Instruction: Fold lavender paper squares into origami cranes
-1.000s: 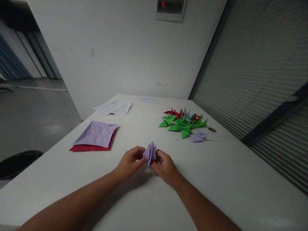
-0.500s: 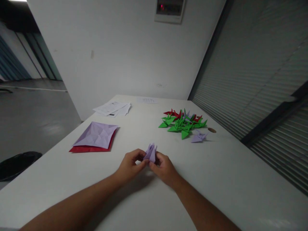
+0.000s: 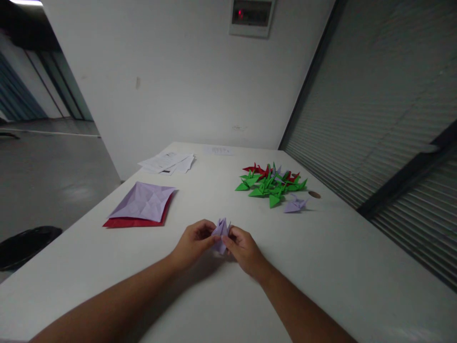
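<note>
Between my two hands, just above the white table (image 3: 271,267), is a small folded lilac origami crane (image 3: 222,228) with its points upward. My left hand (image 3: 195,242) pinches its left side, the thumb across the front. My right hand (image 3: 243,247) grips the right side, thumb tip pressed on the front face. The fingers behind the paper are partly hidden. Farther right lies a heap of folded paper cranes, with green cranes (image 3: 264,188) in front, red cranes (image 3: 257,168) behind, and a lilac crane (image 3: 295,205) at the near edge.
To the left, creased lilac paper sheets (image 3: 143,202) lie over red paper (image 3: 135,222). Printed papers (image 3: 167,162) are at the far left of the table. A round brown spot (image 3: 314,194) is near the right edge. A black bin (image 3: 26,247) stands beside the table at left.
The lilac crane sits slightly lower and has turned in my fingers. Both thumbs have shifted up onto its front, and more of its lower part shows beneath them.
</note>
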Action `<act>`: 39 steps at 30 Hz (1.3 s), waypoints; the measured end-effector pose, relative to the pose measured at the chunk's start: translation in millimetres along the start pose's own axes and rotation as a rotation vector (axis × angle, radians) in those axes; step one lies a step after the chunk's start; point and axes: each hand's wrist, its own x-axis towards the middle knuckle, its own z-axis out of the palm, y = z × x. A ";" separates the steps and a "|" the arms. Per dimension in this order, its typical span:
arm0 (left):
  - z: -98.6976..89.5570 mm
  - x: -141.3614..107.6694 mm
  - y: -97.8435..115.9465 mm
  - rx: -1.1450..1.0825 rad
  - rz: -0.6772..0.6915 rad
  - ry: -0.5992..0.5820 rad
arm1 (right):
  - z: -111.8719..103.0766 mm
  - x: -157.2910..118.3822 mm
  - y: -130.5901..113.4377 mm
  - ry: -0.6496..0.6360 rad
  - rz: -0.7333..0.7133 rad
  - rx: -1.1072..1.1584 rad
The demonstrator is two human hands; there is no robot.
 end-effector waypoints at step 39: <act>-1.1 1.3 -2.9 0.035 -0.075 0.005 | -5.8 6.3 -12.7 0.156 0.010 0.169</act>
